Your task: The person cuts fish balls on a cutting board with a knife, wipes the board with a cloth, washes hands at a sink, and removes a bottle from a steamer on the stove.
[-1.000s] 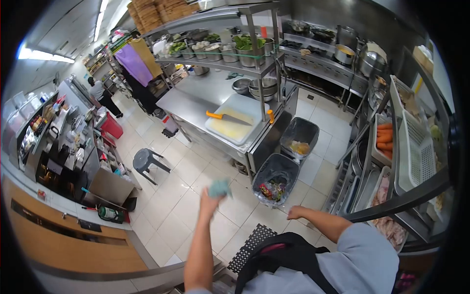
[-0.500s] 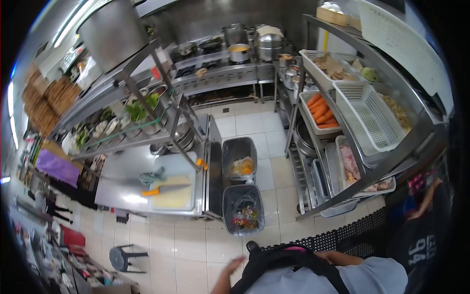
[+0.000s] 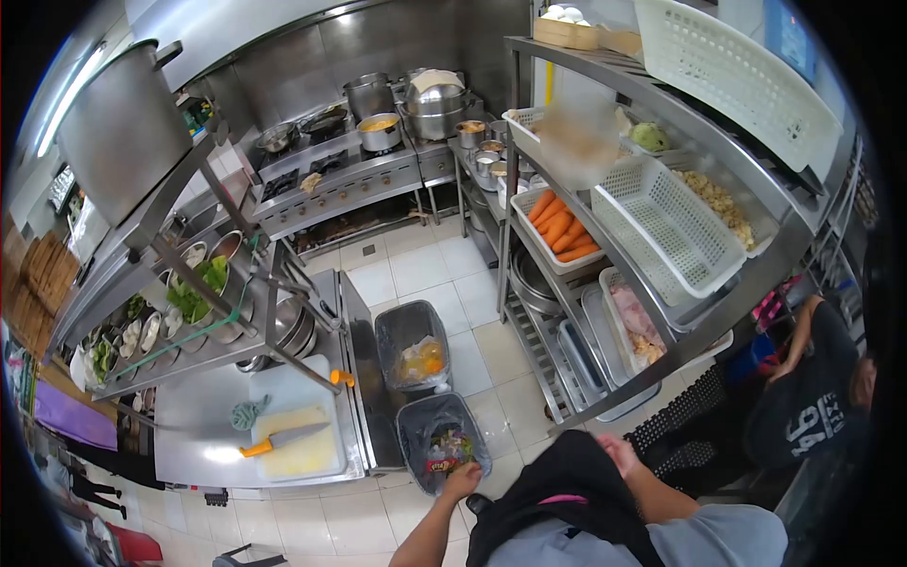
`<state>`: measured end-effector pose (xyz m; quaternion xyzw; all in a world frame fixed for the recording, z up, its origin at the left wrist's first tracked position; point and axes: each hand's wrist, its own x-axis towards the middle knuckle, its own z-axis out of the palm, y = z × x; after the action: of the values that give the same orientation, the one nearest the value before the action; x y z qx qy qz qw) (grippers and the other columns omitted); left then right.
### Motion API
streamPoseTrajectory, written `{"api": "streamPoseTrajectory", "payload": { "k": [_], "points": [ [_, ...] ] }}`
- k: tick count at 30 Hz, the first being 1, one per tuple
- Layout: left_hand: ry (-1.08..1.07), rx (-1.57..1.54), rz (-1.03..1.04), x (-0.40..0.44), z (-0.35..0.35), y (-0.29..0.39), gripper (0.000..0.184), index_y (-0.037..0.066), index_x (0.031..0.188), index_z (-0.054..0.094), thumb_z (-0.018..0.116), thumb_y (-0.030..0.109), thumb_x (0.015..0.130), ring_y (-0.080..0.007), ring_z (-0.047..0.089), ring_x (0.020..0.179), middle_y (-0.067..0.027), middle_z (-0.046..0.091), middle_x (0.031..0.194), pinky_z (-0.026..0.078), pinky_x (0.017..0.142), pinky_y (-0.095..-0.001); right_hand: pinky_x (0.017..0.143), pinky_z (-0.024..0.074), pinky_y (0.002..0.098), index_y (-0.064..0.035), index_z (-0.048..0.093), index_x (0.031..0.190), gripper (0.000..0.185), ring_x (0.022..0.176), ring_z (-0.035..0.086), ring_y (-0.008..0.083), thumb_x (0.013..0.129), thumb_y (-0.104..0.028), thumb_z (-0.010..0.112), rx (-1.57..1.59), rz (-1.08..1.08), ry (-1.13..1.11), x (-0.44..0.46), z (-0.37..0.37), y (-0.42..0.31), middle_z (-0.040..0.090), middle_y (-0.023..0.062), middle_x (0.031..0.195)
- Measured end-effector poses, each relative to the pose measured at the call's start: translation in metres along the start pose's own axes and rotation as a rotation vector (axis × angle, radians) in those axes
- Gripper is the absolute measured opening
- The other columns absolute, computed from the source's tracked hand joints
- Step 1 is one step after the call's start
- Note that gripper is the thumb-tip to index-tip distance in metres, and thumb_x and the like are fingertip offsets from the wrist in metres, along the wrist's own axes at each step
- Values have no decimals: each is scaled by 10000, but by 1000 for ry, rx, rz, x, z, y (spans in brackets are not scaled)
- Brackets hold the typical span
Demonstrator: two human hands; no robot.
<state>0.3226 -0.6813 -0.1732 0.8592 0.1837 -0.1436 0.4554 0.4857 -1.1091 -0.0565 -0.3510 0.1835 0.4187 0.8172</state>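
Note:
My left hand (image 3: 463,480) reaches forward at the edge of the nearer waste bin (image 3: 401,455), which has a dark liner and mixed scraps inside. Its fingers are loosely bent, and nothing shows in them; whether they touch the rim I cannot tell. Against the front of my black apron (image 3: 576,487), my right hand (image 3: 621,455) is raised with fingers slightly curled and apart, holding nothing visible. Behind the nearer bin stands a second lined bin (image 3: 383,331) with orange and yellow peelings.
On the left, a steel counter (image 3: 194,444) carries a cutting board, an orange-handled knife (image 3: 283,439) and a cloth (image 3: 249,413). A rack at right holds carrots (image 3: 562,227), meat (image 3: 638,317) and baskets (image 3: 666,227). A stove (image 3: 350,184) is behind. Another person (image 3: 808,387) stands at right.
My view has turned, so the bins and counter sit further left in it. My left hand has come forward near the closer bin; my right hand, mostly hidden before, now shows before my apron.

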Motion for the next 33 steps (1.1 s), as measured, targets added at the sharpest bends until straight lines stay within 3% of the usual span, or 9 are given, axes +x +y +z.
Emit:
{"api": "streamPoseTrajectory", "payload": {
  "k": [2,5,7,10,13,18,23,26,33],
  "points": [
    [27,-39,148,25,15,60,415,157,1331,649,637,344,960,-379,680,1134,-176,718,1204,529,1001,-467,1057,535,419,3,631,1329,428,1167,681,246,1074,-321,515,-349,409,299,51,17,25,684,180,1314],
    [92,45,402,30,25,162,408,97,1331,634,607,291,973,-414,624,1191,-232,661,1278,499,1036,-488,959,582,370,-41,612,1374,580,1058,714,211,1074,-520,482,-349,587,-66,108,71,48,706,131,1268],
    [1,-109,634,82,67,152,394,36,1332,607,522,213,991,-434,605,1203,-259,642,1291,479,1057,-485,1055,482,407,5,600,1375,688,1175,653,254,1070,-586,423,-1103,145,-103,183,69,62,705,179,1232],
    [184,-79,480,90,40,186,386,-20,1318,588,481,196,1016,-447,598,1232,-287,646,1278,478,1057,-480,1064,444,416,7,674,1292,671,1162,640,255,1076,-570,407,-1133,98,-122,211,88,44,710,168,1231],
    [-61,13,265,105,13,196,398,-4,1322,584,477,262,1046,-516,636,1110,-319,674,1161,520,924,-541,1013,480,407,-74,738,1236,571,1056,652,232,1080,-519,415,-1096,33,-261,194,107,6,726,103,1207],
    [-123,3,494,166,5,215,366,26,1256,624,508,292,1033,-489,675,1010,-287,705,1087,542,819,-517,899,530,409,-57,782,1097,295,984,678,226,911,-273,703,-998,-92,-178,217,85,-28,771,104,997],
    [-273,47,615,256,-10,255,370,29,1249,631,507,302,1032,-480,678,1007,-281,707,1086,544,817,-516,805,566,509,19,760,1023,409,850,717,417,865,-349,673,-1725,-313,174,243,87,-93,755,215,966],
    [-373,76,672,310,-29,268,373,31,1245,635,507,308,1031,-475,680,1006,-278,708,1085,545,816,-516,800,566,532,6,763,1006,419,863,705,464,845,-367,659,-1604,-314,486,287,94,-106,744,245,985],
    [-573,142,748,425,-95,327,380,34,1237,645,506,322,1030,-464,685,1001,-270,712,1083,546,814,-514,840,569,483,11,738,1100,439,964,722,390,866,-353,660,-1486,-334,343,376,177,-177,754,223,1068]
  ]
}}
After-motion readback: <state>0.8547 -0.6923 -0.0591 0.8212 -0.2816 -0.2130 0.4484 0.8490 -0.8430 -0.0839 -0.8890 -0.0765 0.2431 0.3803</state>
